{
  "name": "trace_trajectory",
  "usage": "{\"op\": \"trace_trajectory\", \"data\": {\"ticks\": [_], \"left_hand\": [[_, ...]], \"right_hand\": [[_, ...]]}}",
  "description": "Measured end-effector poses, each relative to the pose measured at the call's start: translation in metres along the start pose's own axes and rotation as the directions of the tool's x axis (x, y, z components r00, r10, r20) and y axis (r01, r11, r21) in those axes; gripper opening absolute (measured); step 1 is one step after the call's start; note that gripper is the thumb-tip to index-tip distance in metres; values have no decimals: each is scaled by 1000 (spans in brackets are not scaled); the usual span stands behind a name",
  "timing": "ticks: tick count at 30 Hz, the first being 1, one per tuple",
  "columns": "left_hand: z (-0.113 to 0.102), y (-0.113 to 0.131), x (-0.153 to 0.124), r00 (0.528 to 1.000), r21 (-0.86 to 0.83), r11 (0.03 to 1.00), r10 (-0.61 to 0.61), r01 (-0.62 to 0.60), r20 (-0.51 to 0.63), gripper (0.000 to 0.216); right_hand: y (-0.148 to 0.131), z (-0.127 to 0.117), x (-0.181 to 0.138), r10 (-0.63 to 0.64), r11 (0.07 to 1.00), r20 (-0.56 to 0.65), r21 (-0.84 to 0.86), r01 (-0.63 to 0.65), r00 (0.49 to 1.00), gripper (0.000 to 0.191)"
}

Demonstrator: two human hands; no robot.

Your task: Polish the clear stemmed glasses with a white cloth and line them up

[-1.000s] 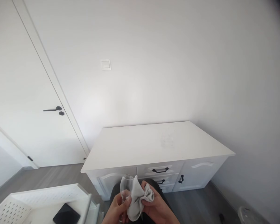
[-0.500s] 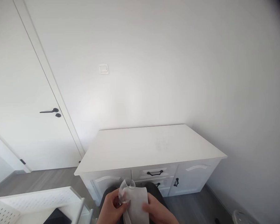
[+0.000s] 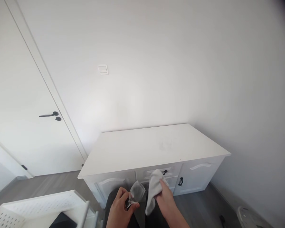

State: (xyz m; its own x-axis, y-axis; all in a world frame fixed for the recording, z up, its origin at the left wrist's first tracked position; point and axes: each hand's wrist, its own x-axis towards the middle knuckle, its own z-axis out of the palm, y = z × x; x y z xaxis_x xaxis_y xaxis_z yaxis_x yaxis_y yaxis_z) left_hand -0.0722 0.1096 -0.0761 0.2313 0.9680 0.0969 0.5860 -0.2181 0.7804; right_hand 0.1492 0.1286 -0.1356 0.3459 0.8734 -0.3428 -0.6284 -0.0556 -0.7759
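**Glass in one hand, cloth in the other**

Low in the view, at 6 o'clock, both hands are up in front of the person's lap. The L hand (image 3: 120,209) is curled shut round the lower part of a clear stemmed glass (image 3: 137,192), thumb on top and fingers wrapped underneath. The glass is tilted, w/ its bowl leaning toward 1 o'clock. The R hand (image 3: 168,200) is closed on a bunched white cloth (image 3: 154,186), which sticks up past the fingertips at 11 o'clock, w/ a tail hanging down at 7. The cloth sits just beside the glass at its 3 o'clock; can't tell if they touch.

Behind the hands at 12 o'clock is a white sideboard (image 3: 154,147) w/ black pulls on its drawers and doors. A light switch (image 3: 103,69) is on the wall above. At approx. 9 o'clock is a white door w/ a black door handle (image 3: 48,115). At 8 o'clock, near the L hand, is a white perforated tray (image 3: 35,204) w/ something dark in it.
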Motion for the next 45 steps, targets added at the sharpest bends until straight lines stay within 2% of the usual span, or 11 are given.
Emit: {"op": "trace_trajectory", "data": {"ticks": [3,10,14,17,21,24,29,33,37,40,45], "left_hand": [[-3,-4,-5,1000,69,998,-2,4,-17,10],[-15,-8,-17,997,-9,1000,-27,27,-66,24],[-40,-14,-22,999,-5,999,37,-37,-38,18],[-69,-17,-25,994,-1,995,104,-104,44,9],[-95,-15,-28,981,119,985,104,-124,164,6],[-94,-9,-31,979,162,980,84,-115,187,10],[-84,9,-28,975,93,984,131,-149,182,11],[-78,26,-25,987,-20,990,144,-143,75,35],[-65,35,-22,929,-141,947,243,-290,-280,20],[-53,30,-10,904,-272,943,62,-192,-422,35],[-37,9,19,943,-571,798,-311,192,-118,59]], "right_hand": [[-3,24,-26,-28,1000,33,4,28,999,58],[28,39,-86,-231,827,243,-462,322,942,68],[-2,33,-95,-81,802,422,-511,310,903,77],[-40,43,-101,157,860,644,-462,217,749,80],[-69,66,-109,199,867,842,-390,310,502,76],[-68,68,-106,331,798,848,-486,356,415,78],[-40,44,-91,310,622,817,-561,546,486,94],[-22,35,-86,60,818,736,-424,389,674,89],[-16,39,-88,21,990,553,-130,62,833,101],[-12,37,-88,39,985,593,-158,69,804,98],[-7,20,-90,87,834,749,-415,364,657,76]]}}
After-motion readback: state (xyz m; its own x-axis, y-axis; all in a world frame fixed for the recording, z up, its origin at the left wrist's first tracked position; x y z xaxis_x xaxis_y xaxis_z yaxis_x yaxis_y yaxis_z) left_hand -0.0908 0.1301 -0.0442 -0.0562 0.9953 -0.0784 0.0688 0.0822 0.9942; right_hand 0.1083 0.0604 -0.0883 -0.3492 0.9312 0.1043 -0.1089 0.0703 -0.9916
